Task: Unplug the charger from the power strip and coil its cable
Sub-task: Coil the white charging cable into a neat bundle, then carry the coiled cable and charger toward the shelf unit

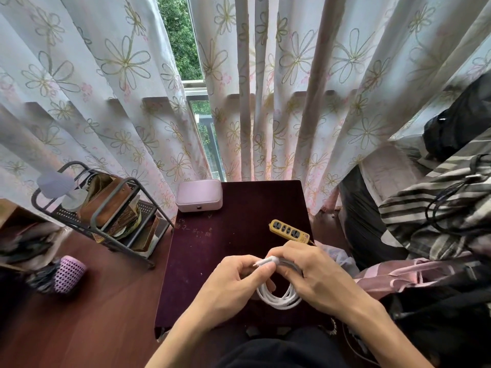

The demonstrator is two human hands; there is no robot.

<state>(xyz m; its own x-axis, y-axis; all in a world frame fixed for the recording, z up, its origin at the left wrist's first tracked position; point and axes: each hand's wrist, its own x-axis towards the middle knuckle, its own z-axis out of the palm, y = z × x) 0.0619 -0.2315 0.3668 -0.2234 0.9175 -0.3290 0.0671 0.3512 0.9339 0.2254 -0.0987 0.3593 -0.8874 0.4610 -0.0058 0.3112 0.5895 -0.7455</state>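
Cable (279,298), white, coiled over the counter (225,235), strip (289,231) empty beyond: your right hand (316,274) clamps the loops, left hand (233,282) fingers pinch the free end—wrap it snug around the bundle.

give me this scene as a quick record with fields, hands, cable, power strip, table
left hand: pinches the white cable's end by the connector
right hand: grips the top of the coil
cable: white, wound into loops hanging below the hands
power strip: yellow, on the table beyond the hands, sockets empty
table: dark, pink case at far left corner
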